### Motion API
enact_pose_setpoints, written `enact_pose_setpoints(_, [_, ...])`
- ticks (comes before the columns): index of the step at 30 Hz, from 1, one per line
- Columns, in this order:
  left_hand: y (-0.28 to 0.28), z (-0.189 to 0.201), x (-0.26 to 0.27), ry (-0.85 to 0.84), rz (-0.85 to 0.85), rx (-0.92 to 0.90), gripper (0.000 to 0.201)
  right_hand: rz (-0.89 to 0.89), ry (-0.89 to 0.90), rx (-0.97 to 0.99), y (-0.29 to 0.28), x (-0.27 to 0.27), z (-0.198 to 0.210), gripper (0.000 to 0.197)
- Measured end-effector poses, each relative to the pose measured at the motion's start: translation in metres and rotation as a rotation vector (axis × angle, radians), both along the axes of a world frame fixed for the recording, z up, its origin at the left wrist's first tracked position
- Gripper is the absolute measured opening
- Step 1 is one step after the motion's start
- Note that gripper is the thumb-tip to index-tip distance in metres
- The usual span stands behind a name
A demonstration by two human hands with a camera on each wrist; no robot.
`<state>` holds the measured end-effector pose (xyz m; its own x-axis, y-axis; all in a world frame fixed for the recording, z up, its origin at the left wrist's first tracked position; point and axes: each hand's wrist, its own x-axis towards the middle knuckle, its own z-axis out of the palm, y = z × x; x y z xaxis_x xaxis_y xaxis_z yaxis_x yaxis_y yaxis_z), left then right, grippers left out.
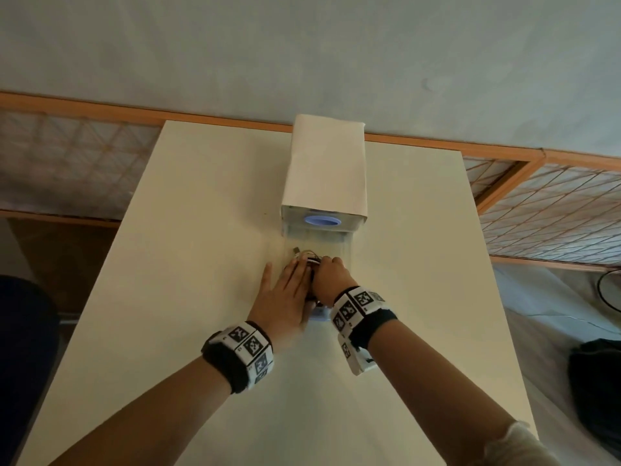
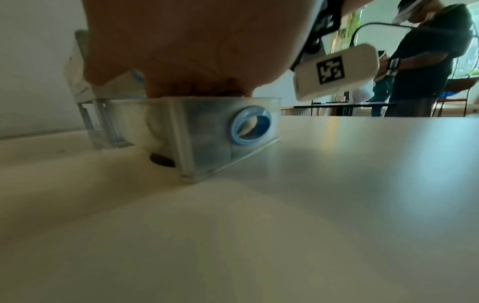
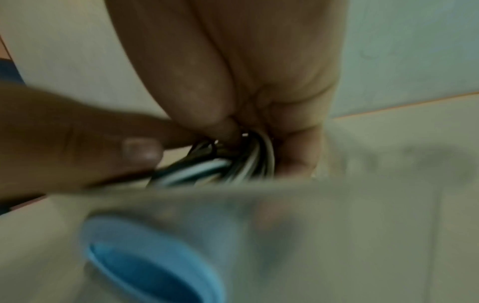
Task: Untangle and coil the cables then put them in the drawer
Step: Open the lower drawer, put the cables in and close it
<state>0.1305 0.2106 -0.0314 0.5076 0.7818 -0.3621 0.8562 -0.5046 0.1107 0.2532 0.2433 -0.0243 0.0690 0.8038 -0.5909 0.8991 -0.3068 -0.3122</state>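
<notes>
A clear plastic drawer [image 1: 337,245] with a blue ring handle [image 2: 250,125] stands pulled out of a paper-covered drawer unit [image 1: 324,169]. A bundle of coiled black and white cables [image 1: 308,258] lies in it, one plug poking out toward the unit. My right hand [image 1: 331,274] reaches down into the drawer, fingers curled round the cables [image 3: 207,170]. My left hand [image 1: 285,290] lies flat on the bundle with straight fingers, its palm [image 2: 186,51] above the drawer's rim. Both hands hide most of the coil.
The unit stands at the far middle of a white table [image 1: 201,230]. A second blue handle [image 1: 323,220] shows on the shut drawer above. Wood-framed grid panels [image 1: 554,213] lie beyond the edges. A dark bag [image 1: 598,375] sits at right. Another person [image 2: 427,61] stands far off.
</notes>
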Motion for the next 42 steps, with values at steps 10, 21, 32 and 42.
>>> enact_pose_setpoints(10, [0.064,-0.004,0.020,0.150,-0.127,0.044,0.065,0.306,-0.103,0.155,-0.096,-0.012,0.002,0.080])
enact_pose_setpoints(21, [0.074,0.034,0.009,-0.173,-0.164,0.453,0.051,0.391,-0.190,0.226,-0.073,0.012,-0.018,0.057])
enact_pose_setpoints(32, [0.100,0.030,0.006,-0.067,-0.016,0.193,0.092,0.301,-0.226,0.433,-0.062,0.002,0.014,0.079])
enact_pose_setpoints(42, [0.102,0.040,0.007,-0.049,-0.035,0.118,0.093,0.295,-0.072,0.268,0.029,0.009,-0.033,0.065])
